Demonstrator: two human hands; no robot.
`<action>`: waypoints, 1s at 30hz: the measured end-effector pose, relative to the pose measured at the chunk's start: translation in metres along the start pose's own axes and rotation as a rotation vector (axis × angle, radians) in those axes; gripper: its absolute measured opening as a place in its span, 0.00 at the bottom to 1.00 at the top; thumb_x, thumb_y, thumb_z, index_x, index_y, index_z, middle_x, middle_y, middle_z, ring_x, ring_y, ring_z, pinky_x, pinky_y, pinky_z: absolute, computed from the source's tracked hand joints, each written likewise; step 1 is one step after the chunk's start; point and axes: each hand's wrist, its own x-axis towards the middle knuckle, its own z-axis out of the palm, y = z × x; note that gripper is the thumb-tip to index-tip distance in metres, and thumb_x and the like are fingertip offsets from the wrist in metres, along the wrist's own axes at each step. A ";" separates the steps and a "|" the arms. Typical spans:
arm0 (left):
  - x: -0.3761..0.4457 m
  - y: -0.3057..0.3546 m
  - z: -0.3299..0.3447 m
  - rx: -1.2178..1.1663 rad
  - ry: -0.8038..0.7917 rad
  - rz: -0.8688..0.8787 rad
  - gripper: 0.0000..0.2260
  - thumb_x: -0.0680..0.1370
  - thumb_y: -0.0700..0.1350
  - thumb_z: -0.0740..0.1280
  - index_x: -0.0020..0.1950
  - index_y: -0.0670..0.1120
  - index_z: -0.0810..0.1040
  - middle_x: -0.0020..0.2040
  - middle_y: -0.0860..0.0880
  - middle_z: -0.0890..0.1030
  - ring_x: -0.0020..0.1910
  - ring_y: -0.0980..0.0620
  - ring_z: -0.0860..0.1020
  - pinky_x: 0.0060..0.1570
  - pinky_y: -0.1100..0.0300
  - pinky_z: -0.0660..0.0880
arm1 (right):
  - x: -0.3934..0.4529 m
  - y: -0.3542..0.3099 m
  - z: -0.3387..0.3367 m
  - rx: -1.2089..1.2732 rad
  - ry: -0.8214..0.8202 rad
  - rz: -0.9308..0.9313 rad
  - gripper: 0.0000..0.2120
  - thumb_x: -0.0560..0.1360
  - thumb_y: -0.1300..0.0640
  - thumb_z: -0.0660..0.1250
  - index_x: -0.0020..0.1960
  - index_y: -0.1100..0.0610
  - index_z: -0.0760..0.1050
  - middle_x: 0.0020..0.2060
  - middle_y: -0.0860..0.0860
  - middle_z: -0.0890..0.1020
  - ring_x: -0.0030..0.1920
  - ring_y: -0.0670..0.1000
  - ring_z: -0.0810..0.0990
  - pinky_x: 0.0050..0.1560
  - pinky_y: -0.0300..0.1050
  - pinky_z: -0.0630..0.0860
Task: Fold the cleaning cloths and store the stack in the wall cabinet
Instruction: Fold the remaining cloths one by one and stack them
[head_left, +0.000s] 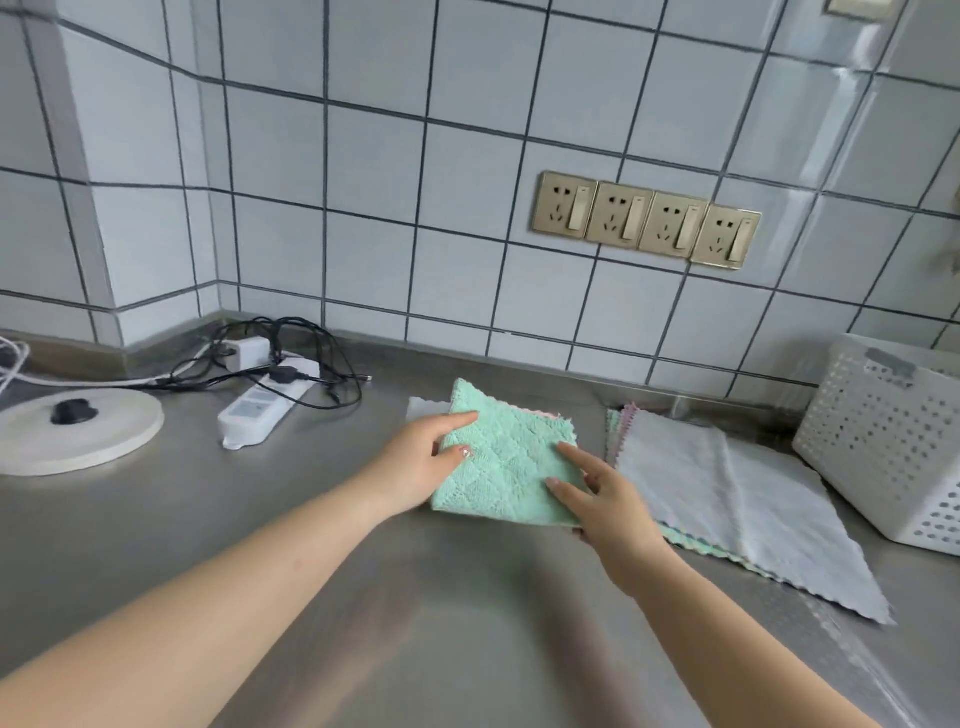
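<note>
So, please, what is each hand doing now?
Left hand: grips the folded green cloth at its left edge.
Right hand: grips the same cloth at its right edge.

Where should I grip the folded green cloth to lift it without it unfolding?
Take the green cloth by its two side edges, about where the left hand and right hand now sit, thumbs on top and fingers underneath. It lies flat in folded layers on the counter, so pinching through every layer from both sides should keep the fold shut.

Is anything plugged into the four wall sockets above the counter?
No, all four wall sockets show bare faces; the cables run to the power strip.
</note>
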 end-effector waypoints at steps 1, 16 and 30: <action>0.008 -0.003 -0.006 -0.013 0.001 -0.024 0.19 0.79 0.40 0.62 0.71 0.47 0.69 0.70 0.42 0.67 0.70 0.44 0.65 0.66 0.59 0.61 | 0.010 -0.007 0.004 -0.004 0.000 -0.007 0.20 0.74 0.55 0.69 0.64 0.43 0.73 0.51 0.47 0.75 0.44 0.47 0.73 0.33 0.35 0.72; 0.083 -0.064 -0.020 0.020 0.047 -0.230 0.19 0.79 0.42 0.64 0.69 0.46 0.70 0.72 0.49 0.68 0.70 0.51 0.66 0.59 0.66 0.60 | 0.099 -0.011 0.043 -0.203 -0.097 0.062 0.23 0.75 0.55 0.68 0.69 0.53 0.70 0.52 0.49 0.74 0.31 0.40 0.70 0.28 0.30 0.67; 0.097 -0.056 0.011 0.762 -0.057 0.017 0.22 0.81 0.51 0.48 0.75 0.49 0.58 0.77 0.52 0.54 0.77 0.52 0.49 0.74 0.47 0.47 | 0.112 -0.021 0.073 -0.842 -0.223 -0.229 0.24 0.81 0.48 0.52 0.76 0.45 0.55 0.77 0.47 0.52 0.77 0.49 0.47 0.74 0.63 0.45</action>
